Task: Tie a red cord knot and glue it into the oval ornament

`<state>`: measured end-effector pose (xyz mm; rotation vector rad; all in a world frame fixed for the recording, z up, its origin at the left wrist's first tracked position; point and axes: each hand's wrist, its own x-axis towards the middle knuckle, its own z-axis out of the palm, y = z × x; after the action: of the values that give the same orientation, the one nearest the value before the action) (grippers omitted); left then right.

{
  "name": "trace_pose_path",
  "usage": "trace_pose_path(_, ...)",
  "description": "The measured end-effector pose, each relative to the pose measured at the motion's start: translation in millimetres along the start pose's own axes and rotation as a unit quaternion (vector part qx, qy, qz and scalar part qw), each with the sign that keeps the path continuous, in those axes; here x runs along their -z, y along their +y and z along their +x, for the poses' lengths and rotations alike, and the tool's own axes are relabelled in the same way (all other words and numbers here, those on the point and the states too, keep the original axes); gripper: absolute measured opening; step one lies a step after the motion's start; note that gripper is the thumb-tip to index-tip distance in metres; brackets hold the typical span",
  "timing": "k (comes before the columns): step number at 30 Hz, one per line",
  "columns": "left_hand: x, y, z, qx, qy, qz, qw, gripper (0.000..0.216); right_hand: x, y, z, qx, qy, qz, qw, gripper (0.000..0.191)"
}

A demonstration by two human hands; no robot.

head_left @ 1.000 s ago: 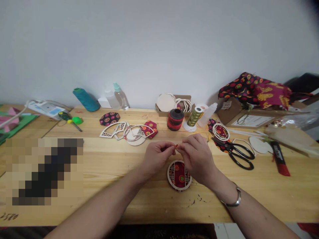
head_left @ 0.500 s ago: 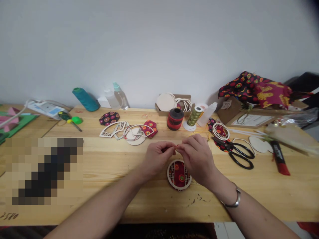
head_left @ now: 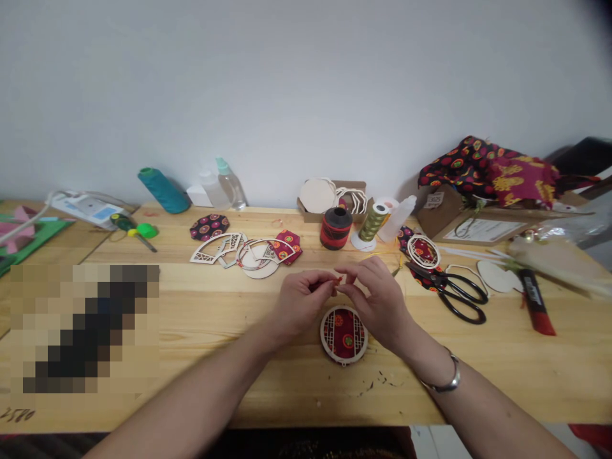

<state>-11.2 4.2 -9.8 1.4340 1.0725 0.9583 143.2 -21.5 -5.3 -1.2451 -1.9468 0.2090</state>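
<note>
Above the middle of the wooden table (head_left: 201, 319), my left hand (head_left: 303, 303) and my right hand (head_left: 377, 299) meet fingertip to fingertip. Both pinch a thin red thread (head_left: 338, 280) between thumb and forefinger. Just below them lies a round wooden lattice ornament (head_left: 343, 335) backed with red patterned cloth. A silver bracelet (head_left: 442, 381) circles my right wrist.
Black scissors (head_left: 452, 290) lie to the right beside another round ornament (head_left: 423, 252). Behind the hands stand a black-and-red thread spool (head_left: 336, 228), an olive spool (head_left: 374, 223), fan-shaped wooden cutouts (head_left: 239, 250), a teal spool (head_left: 164, 190) and bottles. Patterned fabric (head_left: 488, 166) is piled on a box at right.
My right hand's fingers have loosened and shifted slightly while still pinching the thread; the left hand has barely moved.
</note>
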Motion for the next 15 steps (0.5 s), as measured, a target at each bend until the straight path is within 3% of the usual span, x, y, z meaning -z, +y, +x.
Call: trace_pose_path(15,-1.1,2.5,-1.3,-0.019,-0.01,0.025,0.999,0.02,0.7,-0.1,1.0,-0.011,-0.015,0.032,0.999,0.013)
